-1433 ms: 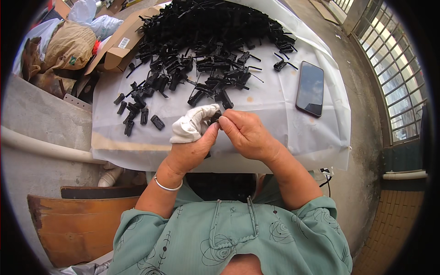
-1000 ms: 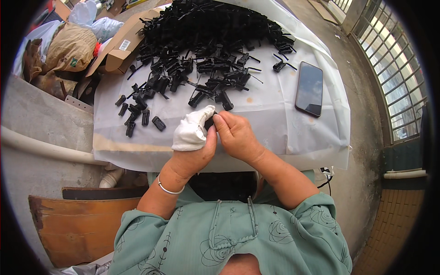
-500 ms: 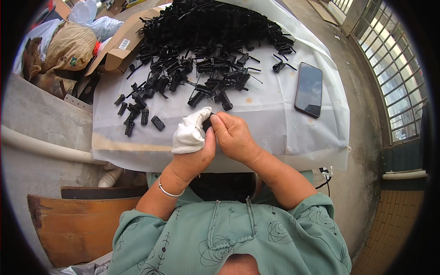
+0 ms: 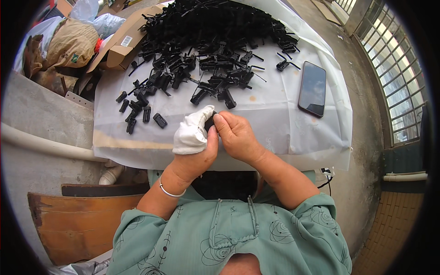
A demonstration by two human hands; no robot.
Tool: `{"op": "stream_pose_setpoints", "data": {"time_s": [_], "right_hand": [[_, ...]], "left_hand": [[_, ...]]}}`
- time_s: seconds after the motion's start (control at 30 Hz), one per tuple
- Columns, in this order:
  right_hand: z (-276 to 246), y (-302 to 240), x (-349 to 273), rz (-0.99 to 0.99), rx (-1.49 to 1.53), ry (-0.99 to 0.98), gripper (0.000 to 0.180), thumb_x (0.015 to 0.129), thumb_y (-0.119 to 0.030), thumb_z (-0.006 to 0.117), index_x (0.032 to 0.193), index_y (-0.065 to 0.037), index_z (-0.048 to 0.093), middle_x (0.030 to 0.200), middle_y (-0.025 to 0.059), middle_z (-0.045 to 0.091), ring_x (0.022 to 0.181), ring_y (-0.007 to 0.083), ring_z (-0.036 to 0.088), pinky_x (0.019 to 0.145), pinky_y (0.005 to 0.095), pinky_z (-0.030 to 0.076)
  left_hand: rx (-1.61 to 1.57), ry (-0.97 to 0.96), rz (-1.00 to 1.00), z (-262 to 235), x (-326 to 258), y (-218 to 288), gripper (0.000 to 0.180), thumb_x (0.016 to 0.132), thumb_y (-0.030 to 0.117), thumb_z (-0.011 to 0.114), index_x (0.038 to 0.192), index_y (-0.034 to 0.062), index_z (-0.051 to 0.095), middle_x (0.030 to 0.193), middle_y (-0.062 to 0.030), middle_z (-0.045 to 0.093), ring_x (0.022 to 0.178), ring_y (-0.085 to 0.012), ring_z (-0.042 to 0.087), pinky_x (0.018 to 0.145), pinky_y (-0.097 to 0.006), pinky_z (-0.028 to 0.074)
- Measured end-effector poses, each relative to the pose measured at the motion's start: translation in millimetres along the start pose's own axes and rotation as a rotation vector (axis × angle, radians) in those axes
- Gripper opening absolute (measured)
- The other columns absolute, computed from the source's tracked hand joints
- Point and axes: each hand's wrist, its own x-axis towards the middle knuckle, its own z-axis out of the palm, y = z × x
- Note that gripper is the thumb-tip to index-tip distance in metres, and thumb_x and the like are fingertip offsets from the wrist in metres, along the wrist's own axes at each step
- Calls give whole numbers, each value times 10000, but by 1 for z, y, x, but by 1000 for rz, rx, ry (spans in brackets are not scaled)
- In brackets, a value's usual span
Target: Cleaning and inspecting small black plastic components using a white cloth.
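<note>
Both of my hands meet over the near part of the table. A white cloth [image 4: 189, 134] covers the fingers of my left hand [image 4: 198, 160], whose thumb stays bare. That hand grips a small black plastic part [image 4: 209, 123], mostly hidden between cloth and fingers. My right hand [image 4: 238, 136] is closed, its thumb and curled forefinger pinching at the part's right side. Just beyond lie loose black plastic parts [image 4: 226, 98], some with thin rods sticking out. Several smaller black pieces without visible rods, such as a black block [image 4: 160, 120], lie to the left.
A large heap of black parts [image 4: 206, 32] covers the far side of the table, which has a white plastic sheet [image 4: 275, 133] over it. A phone [image 4: 312, 89] lies at the right. Left of the heap are a cardboard box [image 4: 120, 55] and bags [image 4: 73, 43].
The view has shifted slightly. My hands keep nearly the same pose around the black part, and the parts on the table lie as before.
</note>
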Motion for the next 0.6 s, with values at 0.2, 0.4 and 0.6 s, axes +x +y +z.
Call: {"op": "stream_pose_setpoints", "data": {"time_s": [0.2, 0.4, 0.6], "right_hand": [[6, -1, 1, -40, -4, 45, 271, 929, -163, 467, 720, 8, 466, 589, 124, 459, 524, 207, 387, 511, 328, 384], [-22, -15, 1, -96, -293, -79, 140, 890, -116, 524, 807, -5, 547, 627, 71, 493, 569, 164, 467, 542, 274, 399], [-31, -9, 7, -377, -423, -40, 93, 781, -54, 627, 866, -18, 618, 680, 115, 572, 585, 249, 550, 543, 316, 437]], "left_hand": [[12, 19, 29, 0, -1, -2, 349, 744, -9, 607, 1082, -56, 533, 1000, -165, 592, 895, -254, 592, 799, -312, 469], [-500, -55, -262, -14, 13, 7, 346, 825, 23, 604, 1132, 0, 447, 943, -17, 502, 841, -80, 474, 793, -211, 414], [-743, -26, -506, -27, 19, 11, 302, 911, 59, 478, 1204, 16, 419, 918, -40, 539, 662, -58, 483, 593, -185, 423]]}}
